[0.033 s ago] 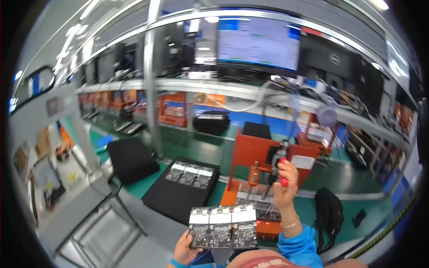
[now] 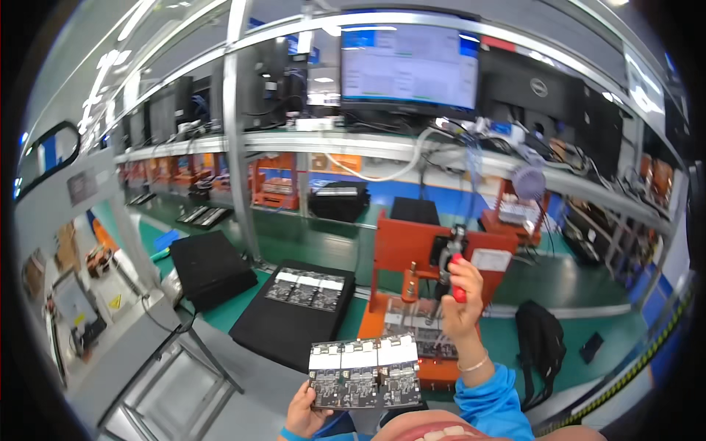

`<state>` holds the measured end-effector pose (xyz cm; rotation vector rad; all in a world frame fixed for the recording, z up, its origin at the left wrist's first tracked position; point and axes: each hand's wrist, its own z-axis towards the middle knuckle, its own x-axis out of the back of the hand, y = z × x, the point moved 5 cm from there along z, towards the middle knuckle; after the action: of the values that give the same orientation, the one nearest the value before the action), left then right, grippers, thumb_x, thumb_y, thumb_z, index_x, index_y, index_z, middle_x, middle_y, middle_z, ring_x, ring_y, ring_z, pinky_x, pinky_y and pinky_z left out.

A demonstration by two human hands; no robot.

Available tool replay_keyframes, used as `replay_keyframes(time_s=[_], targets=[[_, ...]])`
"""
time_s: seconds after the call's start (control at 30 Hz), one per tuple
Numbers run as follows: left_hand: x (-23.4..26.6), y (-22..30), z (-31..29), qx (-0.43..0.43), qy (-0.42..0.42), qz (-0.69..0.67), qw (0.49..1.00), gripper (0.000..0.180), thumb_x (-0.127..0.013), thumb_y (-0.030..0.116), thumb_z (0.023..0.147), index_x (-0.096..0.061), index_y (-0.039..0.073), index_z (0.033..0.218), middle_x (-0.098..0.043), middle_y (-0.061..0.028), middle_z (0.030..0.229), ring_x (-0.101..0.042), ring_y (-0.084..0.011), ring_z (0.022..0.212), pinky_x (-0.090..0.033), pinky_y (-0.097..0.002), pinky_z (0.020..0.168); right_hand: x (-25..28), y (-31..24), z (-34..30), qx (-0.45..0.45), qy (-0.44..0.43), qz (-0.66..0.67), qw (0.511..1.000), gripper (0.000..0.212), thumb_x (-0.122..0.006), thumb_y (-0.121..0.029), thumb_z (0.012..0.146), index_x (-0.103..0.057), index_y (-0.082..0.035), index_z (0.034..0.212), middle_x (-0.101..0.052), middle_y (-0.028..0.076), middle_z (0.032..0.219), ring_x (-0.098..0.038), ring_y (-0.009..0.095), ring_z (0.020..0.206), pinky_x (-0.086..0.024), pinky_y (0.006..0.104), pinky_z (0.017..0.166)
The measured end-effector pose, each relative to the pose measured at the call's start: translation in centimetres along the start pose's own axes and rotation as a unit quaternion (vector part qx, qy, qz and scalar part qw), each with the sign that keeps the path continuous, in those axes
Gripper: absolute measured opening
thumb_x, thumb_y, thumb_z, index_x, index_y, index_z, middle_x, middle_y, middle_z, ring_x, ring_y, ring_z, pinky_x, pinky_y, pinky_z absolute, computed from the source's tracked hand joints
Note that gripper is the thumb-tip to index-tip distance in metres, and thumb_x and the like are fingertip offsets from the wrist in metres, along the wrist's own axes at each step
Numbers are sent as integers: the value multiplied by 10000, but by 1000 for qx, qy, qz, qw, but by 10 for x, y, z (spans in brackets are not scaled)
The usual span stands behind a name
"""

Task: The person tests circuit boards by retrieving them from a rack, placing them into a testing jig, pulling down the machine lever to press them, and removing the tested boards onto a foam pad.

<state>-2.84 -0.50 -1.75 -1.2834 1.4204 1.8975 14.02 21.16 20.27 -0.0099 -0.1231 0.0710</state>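
Gripping PCB (image 2: pixel 365 384) at L edge, L fingers (image 2: pixel 302 397); R edge free; R fingers (image 2: pixel 468 279) round red handle (image 2: pixel 460 295).

A long, glossy green worktop (image 2: pixel 294 239) runs beneath a silver-edged metal shelf (image 2: pixel 346 145) reaching from ten to two o'clock, its slim silver metal upright (image 2: pixel 236 132) rising toward eleven. A wide, lit flat monitor (image 2: pixel 410 70) stands near half past twelve, with white strip lights (image 2: pixel 138 20) between ten and eleven. A grey tubular metal frame (image 2: pixel 218 360) occupies seven o'clock, and a yellow-and-black striped band (image 2: pixel 647 356) four.
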Motion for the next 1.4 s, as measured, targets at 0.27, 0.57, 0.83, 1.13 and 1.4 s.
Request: replay_keyframes(time_s=[0.27, 0.57, 0.83, 1.13, 1.4], targets=[[-27, -2, 28, -8, -7, 58, 998, 368, -423, 201, 931, -357, -27, 1213, -583, -151, 1041, -640, -220, 771, -552, -298, 541, 24, 19, 2, -48, 4, -7, 999, 295, -637, -122, 784, -523, -16, 1034, -529, 160, 1151, -423, 351, 1161, -328, 433, 970], [-25, -1, 26, -27, 11, 56, 998, 369, -421, 204, 936, -348, -23, 1218, -583, -164, 1020, -631, -233, 721, -532, -288, 529, 18, 17, -3, -73, 5, 22, 997, 317, -621, -199, 827, -497, -30, 1064, -502, 154, 1194, -384, 342, 1205, -290, 427, 997], [-21, -4, 26, -33, 16, 41, 999, 404, -455, 229, 926, -342, -15, 1227, -582, -164, 1022, -629, -230, 717, -521, -279, 520, 16, 12, -7, -76, 31, 40, 996, 308, -616, -207, 836, -486, -34, 1056, -501, 159, 1188, -377, 338, 1212, -286, 435, 1005], [-17, -1, 29, -46, 28, 39, 998, 409, -458, 224, 924, -338, -14, 1235, -581, -164, 1031, -632, -226, 707, -516, -264, 488, 17, 16, -7, -76, 46, 49, 995, 304, -615, -204, 837, -482, -27, 1046, -502, 165, 1184, -376, 342, 1213, -285, 442, 1004], [-12, 4, 26, -66, 54, 33, 996, 419, -455, 228, 926, -329, -4, 1251, -582, -159, 1030, -633, -230, 711, -512, -254, 472, 14, 17, -8, -70, 52, 63, 994, 317, -616, -192, 834, -470, -25, 1060, -495, 171, 1190, -374, 341, 1214, -277, 446, 1007]])
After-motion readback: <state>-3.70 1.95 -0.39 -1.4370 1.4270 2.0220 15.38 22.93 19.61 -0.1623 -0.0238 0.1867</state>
